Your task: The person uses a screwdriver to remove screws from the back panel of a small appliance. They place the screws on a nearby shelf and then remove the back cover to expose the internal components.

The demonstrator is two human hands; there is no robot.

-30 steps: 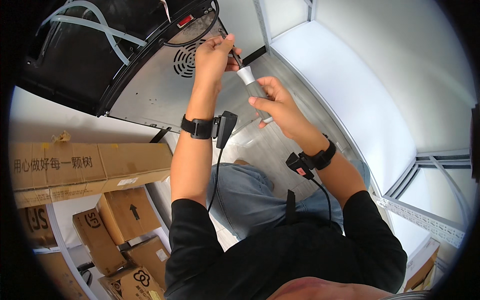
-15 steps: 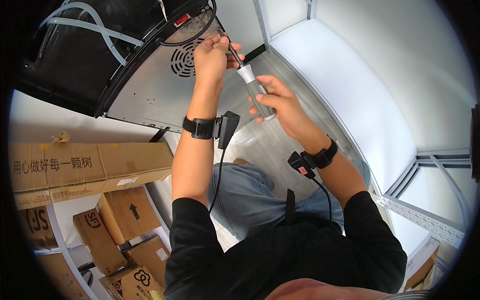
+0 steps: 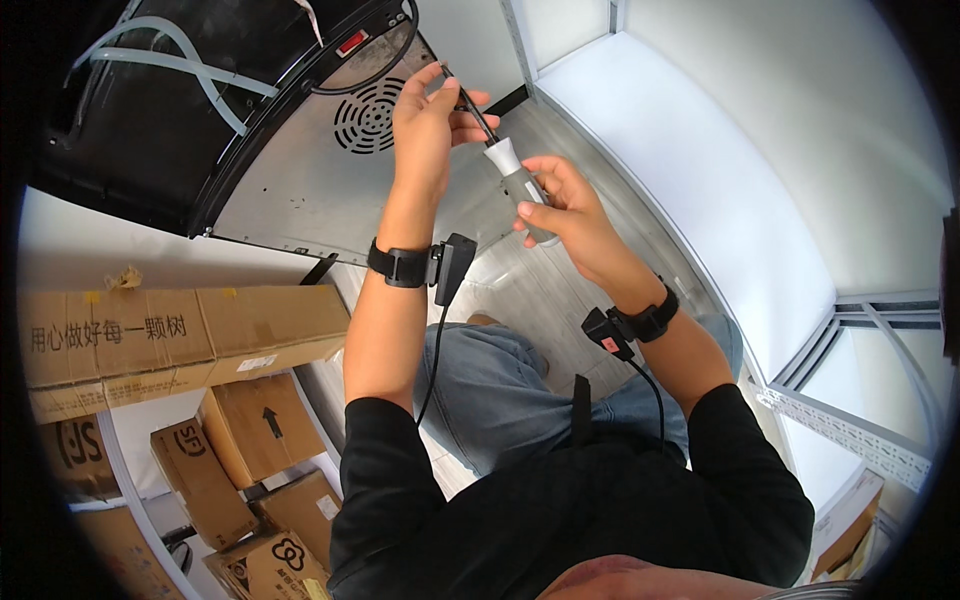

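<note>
One likely light, stiff screwdriver [image 3: 503, 157]: my right hand [image 3: 575, 218] wraps its handle [image 3: 520, 184], the surest hold. My left hand [image 3: 422, 130] pinches the shaft [image 3: 477, 112].

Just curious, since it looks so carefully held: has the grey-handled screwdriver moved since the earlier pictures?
Yes, the grey-handled screwdriver has shifted slightly toward the picture's right, away from the red rectangular switch.

The walls [image 3: 790, 100] were pale and the floor [image 3: 520, 290] was grey planking. A white shelf [image 3: 680, 185] with metal framing [image 3: 850, 435] stretched along the right, while brown boxes [image 3: 240, 425] lay stacked at left.
</note>
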